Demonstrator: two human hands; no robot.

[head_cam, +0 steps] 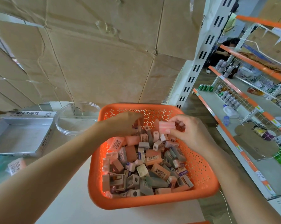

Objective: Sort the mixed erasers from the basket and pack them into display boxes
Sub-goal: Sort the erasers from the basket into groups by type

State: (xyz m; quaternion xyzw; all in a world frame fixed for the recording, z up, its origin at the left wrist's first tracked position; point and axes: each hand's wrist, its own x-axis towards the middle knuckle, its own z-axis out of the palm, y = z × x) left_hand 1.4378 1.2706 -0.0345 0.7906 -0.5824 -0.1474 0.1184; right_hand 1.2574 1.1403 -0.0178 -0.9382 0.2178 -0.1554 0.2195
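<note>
An orange perforated basket sits on the white table, full of mixed erasers in pink, grey, beige and orange. My right hand pinches a pink ridged eraser above the basket's far end. My left hand reaches down into the far part of the pile, fingers curled among the erasers; whether it holds one is hidden. A silver display box with Korean print lies open and empty at the left.
A clear round plastic dish stands between box and basket. One wrapped eraser lies near the left edge. Cardboard cartons rise behind the table. Store shelves with cans and bottles run along the right, and a person crouches far back.
</note>
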